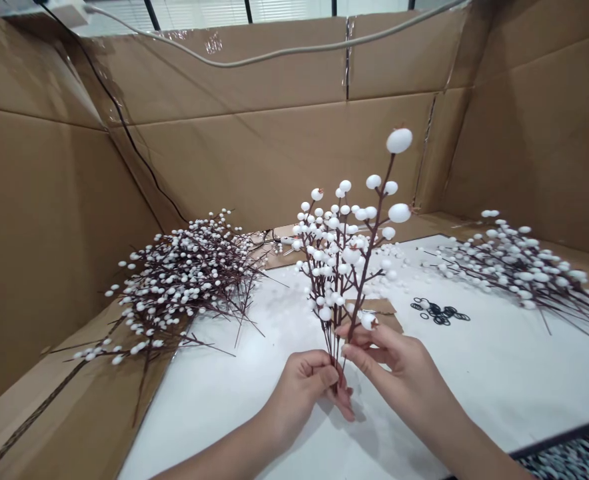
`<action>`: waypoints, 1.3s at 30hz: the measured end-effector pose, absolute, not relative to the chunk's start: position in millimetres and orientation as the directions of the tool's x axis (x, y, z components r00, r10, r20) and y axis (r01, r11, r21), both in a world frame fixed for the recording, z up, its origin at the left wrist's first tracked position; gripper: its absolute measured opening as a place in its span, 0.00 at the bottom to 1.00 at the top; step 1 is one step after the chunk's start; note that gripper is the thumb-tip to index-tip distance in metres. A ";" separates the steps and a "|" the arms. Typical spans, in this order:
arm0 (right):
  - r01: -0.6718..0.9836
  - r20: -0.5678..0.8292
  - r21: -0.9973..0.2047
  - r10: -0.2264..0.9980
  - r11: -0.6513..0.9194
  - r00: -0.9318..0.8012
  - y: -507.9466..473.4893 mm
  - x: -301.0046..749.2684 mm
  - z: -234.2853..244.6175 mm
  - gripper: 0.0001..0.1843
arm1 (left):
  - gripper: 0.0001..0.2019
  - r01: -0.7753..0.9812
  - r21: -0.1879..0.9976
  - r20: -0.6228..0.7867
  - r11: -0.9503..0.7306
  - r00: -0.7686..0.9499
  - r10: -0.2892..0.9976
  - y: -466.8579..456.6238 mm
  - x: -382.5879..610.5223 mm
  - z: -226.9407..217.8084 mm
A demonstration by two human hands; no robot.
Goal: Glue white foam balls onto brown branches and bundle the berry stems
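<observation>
1 bunch of white-berried sprigs (334, 224) stands upright at the centre of the frame, its lower stems gripped in our left hand (310, 385). Our right hand (397, 363) pinches 1 taller sprig (374, 230) just beside it. We see 2 piles, a left heap (184, 270) and a right heap (524, 267), plus black rings (442, 313) right of centre on our white bench (224, 407).

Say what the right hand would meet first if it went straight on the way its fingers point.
Most likely the bunch of white-berried sprigs held in the left hand: the right hand, pinching a tall sprig, points toward it. Depth is unclear, so the remaining gap is hard to judge.
</observation>
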State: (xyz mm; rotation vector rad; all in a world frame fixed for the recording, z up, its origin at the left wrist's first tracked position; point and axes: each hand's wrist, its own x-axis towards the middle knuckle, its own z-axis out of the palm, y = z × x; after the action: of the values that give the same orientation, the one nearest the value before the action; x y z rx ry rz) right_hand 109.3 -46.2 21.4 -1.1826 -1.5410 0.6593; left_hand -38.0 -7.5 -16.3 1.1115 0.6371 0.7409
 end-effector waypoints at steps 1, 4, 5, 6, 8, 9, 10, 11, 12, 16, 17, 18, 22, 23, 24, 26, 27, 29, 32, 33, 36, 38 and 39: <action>0.354 0.389 -0.864 0.921 0.358 0.019 -47.1 108.5 22.3 0.07 | 0.13 -0.199 0.945 -0.091 0.259 0.602 0.794 -7.7 -37.8 -16.1; 0.387 0.378 -0.855 0.926 0.345 0.011 -48.6 108.1 24.5 0.05 | 0.13 -0.187 0.950 -0.092 0.252 0.601 0.794 -8.7 -37.2 -15.8; 0.394 0.384 -0.850 0.923 0.350 0.008 -48.6 108.2 25.1 0.04 | 0.13 -0.183 0.952 -0.090 0.246 0.600 0.795 -9.0 -37.1 -15.8; 0.394 0.391 -0.847 0.921 0.357 0.006 -48.4 108.3 25.5 0.04 | 0.13 -0.179 0.954 -0.087 0.239 0.599 0.796 -9.2 -37.1 -15.8; 0.378 0.397 -0.851 0.918 0.365 0.006 -47.4 108.1 25.7 0.04 | 0.14 -0.175 0.959 -0.078 0.224 0.595 0.800 -9.5 -37.0 -15.8; 0.369 0.394 -0.856 0.919 0.362 0.013 -46.8 107.7 25.5 0.03 | 0.13 -0.173 0.961 -0.074 0.217 0.593 0.802 -9.6 -37.0 -15.7; 0.365 0.389 -0.861 0.921 0.353 0.026 -46.1 107.1 25.0 0.02 | 0.13 -0.170 0.963 -0.071 0.210 0.591 0.804 -9.6 -37.0 -15.4; 0.367 0.384 -0.864 0.922 0.344 0.040 -45.5 106.2 24.3 0.02 | 0.13 -0.165 0.965 -0.069 0.204 0.590 0.805 -9.7 -37.0 -15.0; 0.372 0.384 -0.865 0.922 0.338 0.054 -44.9 105.2 23.4 0.04 | 0.13 -0.159 0.967 -0.069 0.200 0.588 0.806 -9.9 -37.0 -14.5; 0.432 0.405 -0.840 0.909 0.328 0.096 -44.3 101.4 20.3 0.05 | 0.10 -0.149 0.970 -0.073 0.192 0.576 0.814 -10.8 -36.7 -11.9; 0.456 0.413 -0.828 0.905 0.326 0.102 -44.5 100.8 20.0 0.05 | 0.10 -0.150 0.970 -0.073 0.192 0.573 0.816 -11.1 -36.6 -11.3; 0.485 0.423 -0.812 0.900 0.326 0.103 -44.5 100.4 20.1 0.05 | 0.09 -0.149 0.970 -0.075 0.193 0.570 0.818 -11.3 -36.6 -10.8; 0.580 0.466 -0.733 0.884 0.356 0.047 -43.8 100.6 22.2 0.05 | 0.08 -0.151 0.970 -0.073 0.191 0.568 0.820 -11.8 -36.9 -10.1; 0.601 0.472 -0.715 0.881 0.357 0.038 -43.5 100.8 22.9 0.06 | 0.08 -0.153 0.970 -0.069 0.187 0.567 0.821 -11.8 -37.0 -10.1; 0.621 0.473 -0.700 0.880 0.352 0.034 -43.2 100.8 23.4 0.07 | 0.08 -0.158 0.970 -0.063 0.184 0.567 0.821 -11.8 -37.1 -10.1; 0.662 0.473 -0.669 0.881 0.338 0.029 -43.1 100.3 24.2 0.08 | 0.08 -0.156 0.972 -0.057 0.175 0.565 0.823 -12.0 -36.9 -9.7; 0.678 0.472 -0.656 0.881 0.334 0.023 -43.3 99.7 24.4 0.08 | 0.08 -0.149 0.974 -0.057 0.169 0.562 0.825 -12.3 -36.6 -9.1; 0.695 0.471 -0.637 0.882 0.334 0.008 -44.1 97.8 24.7 0.08 | 0.08 -0.129 0.980 -0.055 0.150 0.553 0.831 -13.1 -35.7 -7.4; 0.694 0.461 -0.637 0.887 0.335 -0.005 -45.5 94.3 25.4 0.08 | 0.07 -0.100 0.986 -0.061 0.134 0.531 0.845 -14.6 -34.1 -4.9; 0.683 0.452 -0.650 0.892 0.332 -0.004 -45.7 93.3 25.8 0.08 | 0.07 -0.096 0.986 -0.063 0.133 0.528 0.847 -15.0 -33.7 -4.4; 0.607 0.418 -0.729 0.908 0.317 0.028 -45.2 91.4 26.4 0.10 | 0.06 -0.101 0.986 -0.064 0.135 0.518 0.853 -16.1 -33.2 -3.9; 0.536 0.395 -0.791 0.915 0.295 0.080 -44.5 90.0 25.6 0.10 | 0.07 -0.119 0.982 -0.063 0.143 0.507 0.860 -17.3 -33.6 -3.8; 0.497 0.385 -0.820 0.916 0.285 0.110 -44.4 89.0 24.5 0.11 | 0.08 -0.126 0.981 -0.066 0.149 0.502 0.862 -18.1 -33.9 -3.6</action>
State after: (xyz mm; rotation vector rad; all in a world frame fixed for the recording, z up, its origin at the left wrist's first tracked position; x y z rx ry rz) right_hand 89.0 -44.4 24.5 -1.3558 -1.5336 0.5158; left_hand -33.9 -18.1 -3.6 1.2159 0.7649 0.8195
